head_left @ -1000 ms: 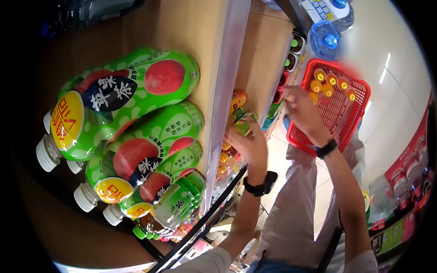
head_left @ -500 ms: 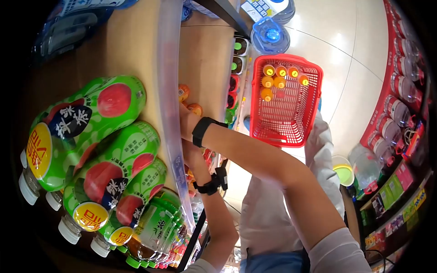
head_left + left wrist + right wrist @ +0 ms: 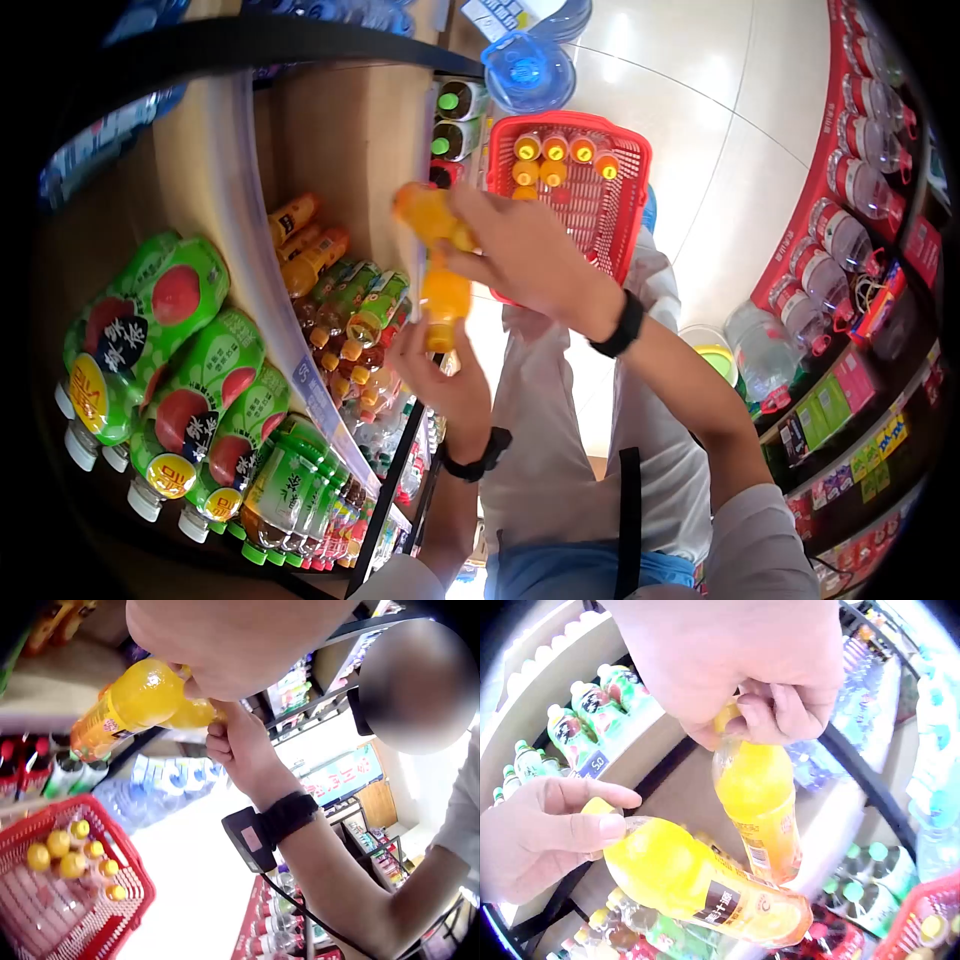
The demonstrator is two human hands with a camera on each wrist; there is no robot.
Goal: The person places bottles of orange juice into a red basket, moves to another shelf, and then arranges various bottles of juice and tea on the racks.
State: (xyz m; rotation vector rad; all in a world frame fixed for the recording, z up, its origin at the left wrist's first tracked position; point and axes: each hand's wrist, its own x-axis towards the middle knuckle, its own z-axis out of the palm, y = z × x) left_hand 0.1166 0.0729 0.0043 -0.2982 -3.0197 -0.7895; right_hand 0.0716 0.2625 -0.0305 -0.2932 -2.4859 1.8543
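In the right wrist view the left hand (image 3: pixel 551 832) pinches the yellow cap of an orange juice bottle (image 3: pixel 705 889) lying nearly sideways. The right hand (image 3: pixel 757 690) grips a second orange bottle (image 3: pixel 759 802) by its neck, its base hanging down near the first. From the head view, the right hand (image 3: pixel 535 255) and its bottle (image 3: pixel 425 212) are above the left hand (image 3: pixel 448 385) and its bottle (image 3: pixel 446 300). Several orange bottles (image 3: pixel 553 172) stand in the red basket (image 3: pixel 628 225) on the floor, to the right of both hands.
Shelves at the left hold green tea bottles (image 3: pixel 160 300), other orange bottles (image 3: pixel 315 262) and small bottles (image 3: pixel 350 350). Blue water jugs (image 3: pixel 527 75) stand beyond the basket. Bottled water (image 3: pixel 830 235) lines the right side, with a bucket (image 3: pixel 712 355) nearby.
Both hands have come out from the lower shelf, each bringing an orange bottle. The head view has shifted, showing more of that shelf.
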